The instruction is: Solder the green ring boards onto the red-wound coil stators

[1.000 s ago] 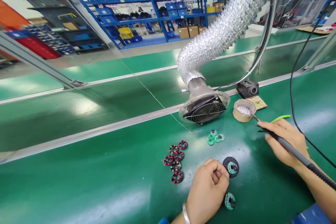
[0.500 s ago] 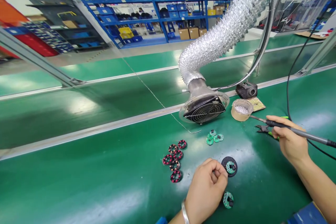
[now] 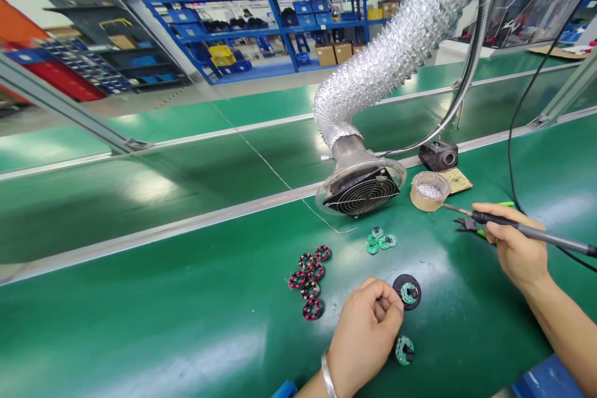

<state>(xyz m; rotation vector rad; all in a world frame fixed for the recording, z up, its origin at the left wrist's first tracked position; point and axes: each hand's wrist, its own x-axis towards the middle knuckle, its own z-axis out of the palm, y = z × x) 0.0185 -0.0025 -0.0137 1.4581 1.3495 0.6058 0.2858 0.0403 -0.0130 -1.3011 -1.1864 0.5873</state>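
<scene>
The little green board (image 3: 407, 294) is seated on a black disc (image 3: 400, 280), near side and right of centre. Probably light and stiff but kinda fragile, so best pinched by its rim. The left hand (image 3: 366, 326) is curled into a closed pinch at the disc's left edge; whether anything thin is caught in there can't be told. The soldering iron (image 3: 555, 238) is gripped pen-style by the right hand (image 3: 521, 255), fingers closed, tip aimed left beside the tub (image 3: 426, 203). Likely light too, best held by its handle, never the metal.
</scene>
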